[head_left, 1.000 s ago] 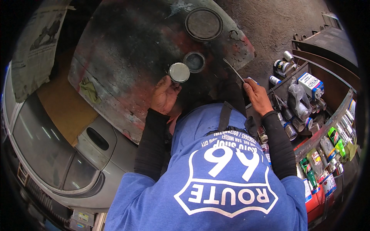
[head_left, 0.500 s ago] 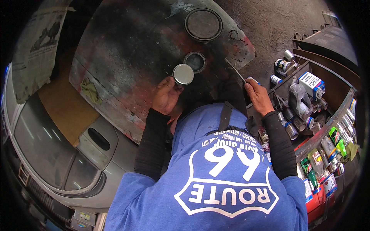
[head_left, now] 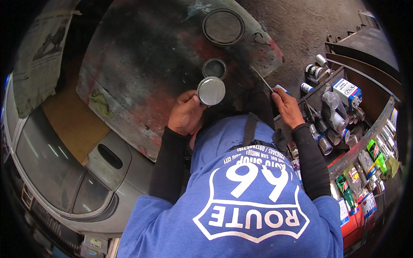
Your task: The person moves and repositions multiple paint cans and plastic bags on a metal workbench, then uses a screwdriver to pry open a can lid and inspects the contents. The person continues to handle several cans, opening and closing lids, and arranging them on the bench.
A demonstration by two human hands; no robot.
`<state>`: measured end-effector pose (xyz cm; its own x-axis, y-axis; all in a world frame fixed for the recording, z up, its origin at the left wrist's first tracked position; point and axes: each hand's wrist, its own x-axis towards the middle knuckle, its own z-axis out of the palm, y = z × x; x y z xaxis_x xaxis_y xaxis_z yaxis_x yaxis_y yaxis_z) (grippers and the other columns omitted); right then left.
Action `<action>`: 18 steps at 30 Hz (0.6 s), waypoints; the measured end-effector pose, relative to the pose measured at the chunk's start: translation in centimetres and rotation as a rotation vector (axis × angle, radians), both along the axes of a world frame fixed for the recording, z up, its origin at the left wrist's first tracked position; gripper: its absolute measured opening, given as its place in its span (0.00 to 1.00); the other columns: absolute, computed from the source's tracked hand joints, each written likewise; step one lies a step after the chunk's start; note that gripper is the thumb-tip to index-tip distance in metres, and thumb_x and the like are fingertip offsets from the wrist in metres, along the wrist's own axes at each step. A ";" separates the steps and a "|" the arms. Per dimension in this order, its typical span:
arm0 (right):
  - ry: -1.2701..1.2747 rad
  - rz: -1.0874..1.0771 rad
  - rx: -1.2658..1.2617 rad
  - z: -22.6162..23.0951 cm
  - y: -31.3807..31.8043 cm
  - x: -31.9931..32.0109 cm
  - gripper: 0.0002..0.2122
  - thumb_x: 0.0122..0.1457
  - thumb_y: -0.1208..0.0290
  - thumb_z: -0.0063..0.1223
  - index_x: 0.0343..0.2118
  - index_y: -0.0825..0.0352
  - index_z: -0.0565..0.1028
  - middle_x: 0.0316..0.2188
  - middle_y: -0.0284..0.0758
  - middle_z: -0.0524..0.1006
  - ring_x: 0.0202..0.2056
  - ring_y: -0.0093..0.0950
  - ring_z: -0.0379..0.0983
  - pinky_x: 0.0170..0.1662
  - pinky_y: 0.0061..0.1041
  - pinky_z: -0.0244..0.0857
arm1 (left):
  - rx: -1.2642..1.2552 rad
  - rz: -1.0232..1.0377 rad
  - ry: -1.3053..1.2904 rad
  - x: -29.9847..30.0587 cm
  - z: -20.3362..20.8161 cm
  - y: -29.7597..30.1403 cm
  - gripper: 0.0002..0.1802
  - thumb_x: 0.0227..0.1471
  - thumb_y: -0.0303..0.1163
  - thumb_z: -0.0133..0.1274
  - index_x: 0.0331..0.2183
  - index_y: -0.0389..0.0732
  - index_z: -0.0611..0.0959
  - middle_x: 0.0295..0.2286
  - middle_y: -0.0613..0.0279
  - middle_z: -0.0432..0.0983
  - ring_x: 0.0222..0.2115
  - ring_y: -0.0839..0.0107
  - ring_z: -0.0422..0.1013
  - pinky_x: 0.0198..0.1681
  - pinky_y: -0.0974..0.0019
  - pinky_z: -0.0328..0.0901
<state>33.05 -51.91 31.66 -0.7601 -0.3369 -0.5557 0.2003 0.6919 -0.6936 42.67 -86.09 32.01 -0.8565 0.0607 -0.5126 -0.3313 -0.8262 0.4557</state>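
Note:
My left hand point(head_left: 186, 112) is closed on the edge of a round silver metal lid point(head_left: 211, 91), held face up between thumb and fingers. Just beyond it stands a small round can point(head_left: 214, 69) with a dark rim and grey inside; the lid overlaps its near edge in the picture. A thin, straight metal rod point(head_left: 261, 78) slants forward and left from my right hand point(head_left: 287, 108), whose fingers are closed round its near end. The rod's exact kind does not show.
A worn, red-and-black stained panel point(head_left: 142, 81) lies ahead, carrying a large round lid point(head_left: 223, 27) and a green rag point(head_left: 100, 102). On the left is a grey car point(head_left: 129, 172). Crowded at right is a metal rack point(head_left: 374, 142) of cans and bottles.
My left hand has brought the lid slightly nearer and to the right, turning its face. My right hand and the rod have hardly moved.

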 end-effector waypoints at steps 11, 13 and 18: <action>-0.005 -0.013 -0.020 -0.3 0.2 0.2 0.18 0.71 0.56 0.46 0.52 0.67 0.75 0.36 0.44 0.81 0.39 0.37 0.79 0.44 0.32 0.69 | 0.103 0.077 -0.032 0.2 0.5 -0.2 0.12 0.58 0.37 0.61 0.43 0.44 0.86 0.48 0.60 0.81 0.52 0.61 0.73 0.58 0.50 0.65; -0.009 -0.010 -0.010 -0.3 0.3 0.2 0.19 0.72 0.55 0.46 0.52 0.67 0.75 0.36 0.44 0.81 0.40 0.39 0.79 0.44 0.33 0.69 | 0.081 0.106 -0.050 0.5 -0.7 -1.2 0.12 0.59 0.36 0.61 0.43 0.43 0.86 0.46 0.60 0.81 0.49 0.63 0.74 0.56 0.52 0.66; 0.008 0.000 0.002 0.0 0.2 0.2 0.21 0.71 0.53 0.44 0.52 0.67 0.75 0.37 0.45 0.81 0.41 0.42 0.79 0.45 0.34 0.69 | -0.041 0.100 -0.034 0.7 -3.7 -2.7 0.12 0.59 0.36 0.62 0.45 0.45 0.84 0.46 0.64 0.80 0.44 0.68 0.73 0.49 0.60 0.66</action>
<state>33.26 -51.71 31.66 -0.7643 -0.3359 -0.5504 0.1948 0.6934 -0.6937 43.39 -88.74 28.35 -0.8394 -0.0461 -0.5415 -0.2635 -0.8370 0.4797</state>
